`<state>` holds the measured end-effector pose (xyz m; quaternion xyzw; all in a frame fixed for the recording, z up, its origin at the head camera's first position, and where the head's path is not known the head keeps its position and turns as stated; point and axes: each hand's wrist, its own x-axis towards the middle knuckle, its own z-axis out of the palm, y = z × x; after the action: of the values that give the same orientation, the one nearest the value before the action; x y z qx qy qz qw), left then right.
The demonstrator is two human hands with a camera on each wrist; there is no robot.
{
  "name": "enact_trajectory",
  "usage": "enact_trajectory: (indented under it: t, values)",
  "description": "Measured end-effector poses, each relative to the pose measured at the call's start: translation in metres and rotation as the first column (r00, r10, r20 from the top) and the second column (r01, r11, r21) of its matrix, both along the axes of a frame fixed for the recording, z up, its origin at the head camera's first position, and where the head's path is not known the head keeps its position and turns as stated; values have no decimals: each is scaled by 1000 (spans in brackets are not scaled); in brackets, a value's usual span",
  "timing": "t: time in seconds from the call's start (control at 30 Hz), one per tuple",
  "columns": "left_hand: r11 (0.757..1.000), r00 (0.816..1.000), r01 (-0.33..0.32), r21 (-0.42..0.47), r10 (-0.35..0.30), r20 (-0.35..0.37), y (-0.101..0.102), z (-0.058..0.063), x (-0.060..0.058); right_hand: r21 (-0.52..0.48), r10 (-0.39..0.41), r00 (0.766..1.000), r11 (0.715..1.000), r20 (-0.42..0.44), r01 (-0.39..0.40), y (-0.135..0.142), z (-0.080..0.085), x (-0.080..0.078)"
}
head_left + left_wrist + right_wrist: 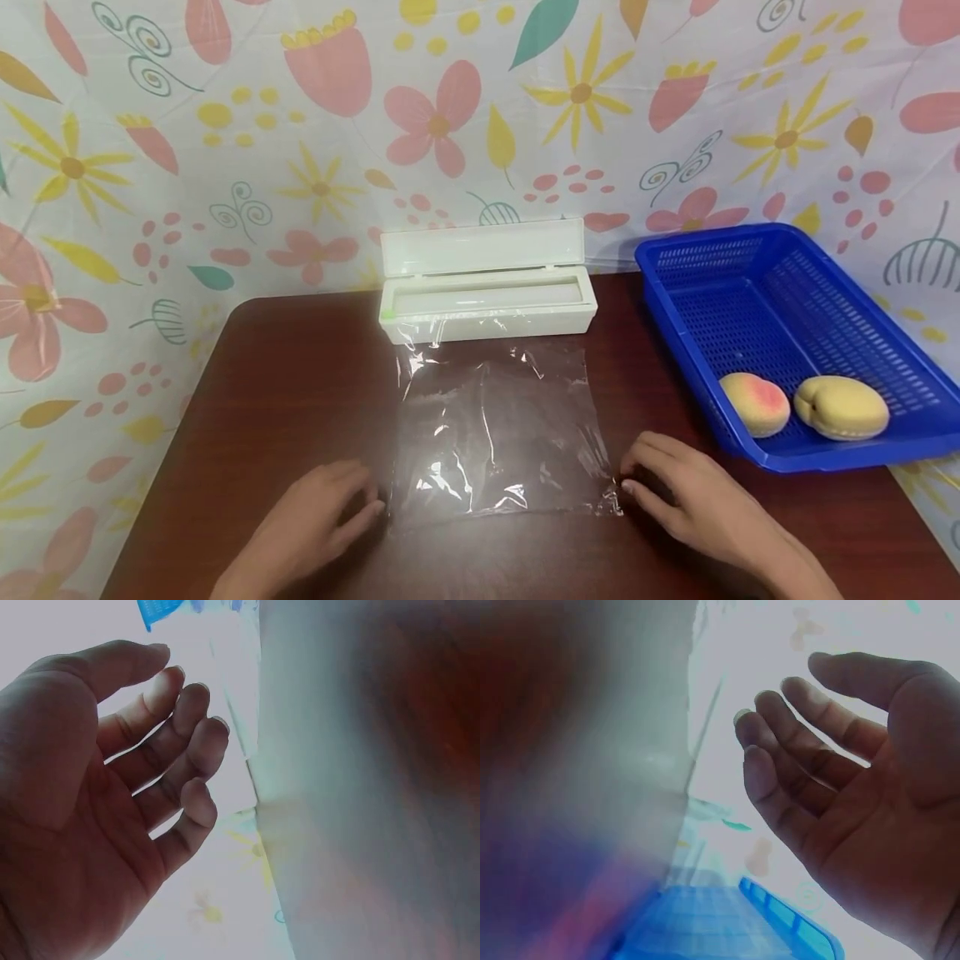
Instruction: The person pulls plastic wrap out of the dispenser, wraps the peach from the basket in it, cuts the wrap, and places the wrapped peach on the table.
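A sheet of clear plastic wrap (495, 433) lies spread on the dark table, crinkled and shiny along its near edge. Its far edge meets the front of a white wrap dispenser box (487, 325), whose lid stands raised with a pale roll inside. Beside the sheet's near left corner is my left hand (318, 512), fingers loosely curved and nothing between them. My right hand (693, 500) rests by the near right corner, its fingertips right at the film's edge. Both wrist views show the left palm (82, 817) and right palm (900, 810) bare, thumbs apart from the fingers.
To the right, a blue plastic basket (675, 333) holds a peach-like fruit (756, 405) with a red blush and a yellowish mango-like fruit (842, 407). A flower-patterned cloth (300, 133) hangs behind the brown table (285, 392), close to the dispenser and basket.
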<state>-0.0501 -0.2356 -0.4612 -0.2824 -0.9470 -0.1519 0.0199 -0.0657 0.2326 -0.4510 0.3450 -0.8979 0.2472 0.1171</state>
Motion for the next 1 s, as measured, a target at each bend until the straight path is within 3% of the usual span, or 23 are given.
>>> enact_trajectory:
  t: [0.33,0.57,0.8,1.0]
  values:
    - [999,999,-15,48,17,-50,5,-4,-6,-99,-29,994,995,-103,18,11,28,-11]
    - [996,996,24,81,-17,-83,9,-7,-11,-156,-142,980,980,-136,121,24,45,-15]
    - [993,996,56,104,-48,-77,14,-9,-13,-169,-235,951,964,-200,203,41,49,-20]
    - [992,996,75,106,-68,-63,16,-8,-14,-164,-260,945,959,-198,230,57,49,-26]
